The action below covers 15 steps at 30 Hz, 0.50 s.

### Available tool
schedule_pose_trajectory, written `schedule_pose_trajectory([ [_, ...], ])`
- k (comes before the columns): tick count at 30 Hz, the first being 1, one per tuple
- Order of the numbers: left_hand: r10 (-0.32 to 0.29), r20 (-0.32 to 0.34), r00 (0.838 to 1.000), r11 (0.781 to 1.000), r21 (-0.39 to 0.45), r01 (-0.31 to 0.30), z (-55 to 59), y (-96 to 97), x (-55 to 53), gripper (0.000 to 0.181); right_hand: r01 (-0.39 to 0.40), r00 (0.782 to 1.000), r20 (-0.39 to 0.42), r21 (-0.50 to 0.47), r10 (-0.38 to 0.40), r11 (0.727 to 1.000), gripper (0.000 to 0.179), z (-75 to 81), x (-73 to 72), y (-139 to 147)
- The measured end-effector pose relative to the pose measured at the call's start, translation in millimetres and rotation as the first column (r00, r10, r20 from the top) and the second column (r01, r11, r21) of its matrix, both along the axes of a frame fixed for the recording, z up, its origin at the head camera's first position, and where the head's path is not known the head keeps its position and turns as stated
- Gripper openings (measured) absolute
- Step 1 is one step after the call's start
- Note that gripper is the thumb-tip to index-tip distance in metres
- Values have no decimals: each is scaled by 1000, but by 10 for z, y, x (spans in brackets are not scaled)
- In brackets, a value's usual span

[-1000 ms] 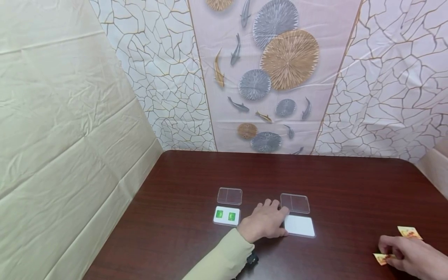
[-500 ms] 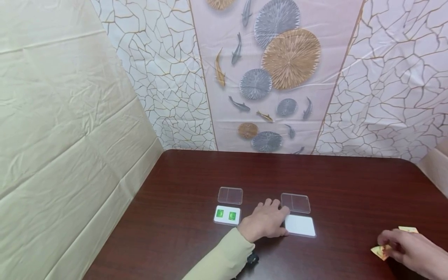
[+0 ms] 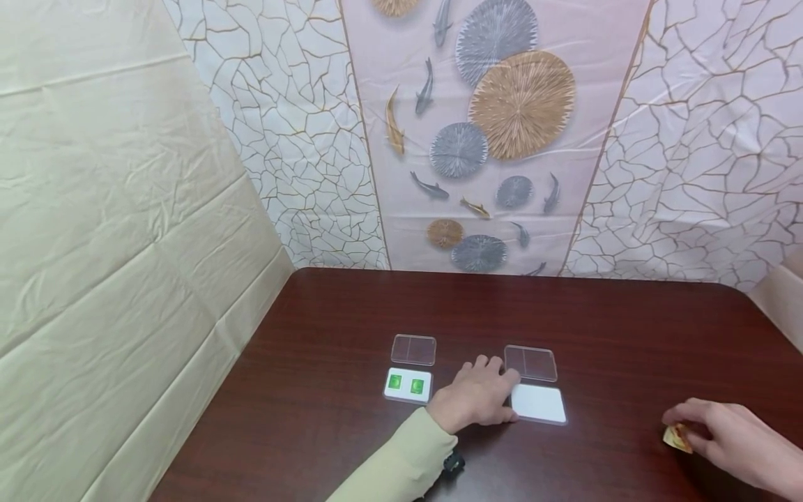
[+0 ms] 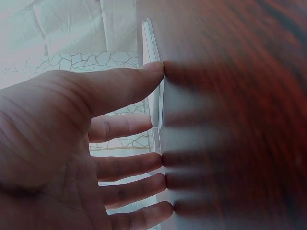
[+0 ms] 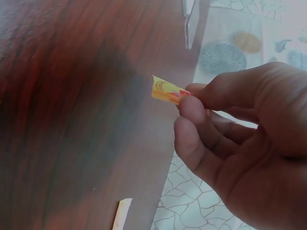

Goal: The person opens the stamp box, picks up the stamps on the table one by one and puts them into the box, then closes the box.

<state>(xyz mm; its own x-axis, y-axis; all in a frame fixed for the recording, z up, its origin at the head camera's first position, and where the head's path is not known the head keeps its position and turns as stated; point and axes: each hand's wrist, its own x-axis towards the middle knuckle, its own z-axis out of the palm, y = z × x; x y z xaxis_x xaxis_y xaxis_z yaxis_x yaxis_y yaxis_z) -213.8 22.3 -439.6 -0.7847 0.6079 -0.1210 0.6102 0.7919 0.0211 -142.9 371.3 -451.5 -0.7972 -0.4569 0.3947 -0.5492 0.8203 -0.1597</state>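
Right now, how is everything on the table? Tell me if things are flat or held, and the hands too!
Green-squared card: flat, squares up
Plain white card: flat, plain side up
Left clear plate: flat
Right clear plate: flat
Yellow piece: pinched, tilted
Pale strip: partly cut off in the right wrist view
Left hand: fingers spread, thumb at the plain white card's edge
Right hand: pinching the yellow piece

A dark red-brown, wood-grained table (image 3: 301,418) with rounded far corners stands before a patterned backdrop (image 3: 314,139) — white and gold-veined at the sides, a pale pink panel (image 3: 495,169) of fish (image 3: 425,87) and discs (image 3: 522,104) between. Creased cream cloth (image 3: 125,209) hangs along the left.
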Motion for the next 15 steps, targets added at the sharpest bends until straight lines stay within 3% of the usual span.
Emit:
schedule_pose_trajectory([
  [7, -3, -7, 1000, 1000, 4, 3, -2, -7, -6, 47, 57, 998, 32, 20, -57, 998, 37, 84, -30, -113],
  [15, -2, -5, 1000, 1000, 5, 2, -8, -7, -3, 48, 34, 999, -16, -6, -34, 999, 40, 146, -81, -233],
])
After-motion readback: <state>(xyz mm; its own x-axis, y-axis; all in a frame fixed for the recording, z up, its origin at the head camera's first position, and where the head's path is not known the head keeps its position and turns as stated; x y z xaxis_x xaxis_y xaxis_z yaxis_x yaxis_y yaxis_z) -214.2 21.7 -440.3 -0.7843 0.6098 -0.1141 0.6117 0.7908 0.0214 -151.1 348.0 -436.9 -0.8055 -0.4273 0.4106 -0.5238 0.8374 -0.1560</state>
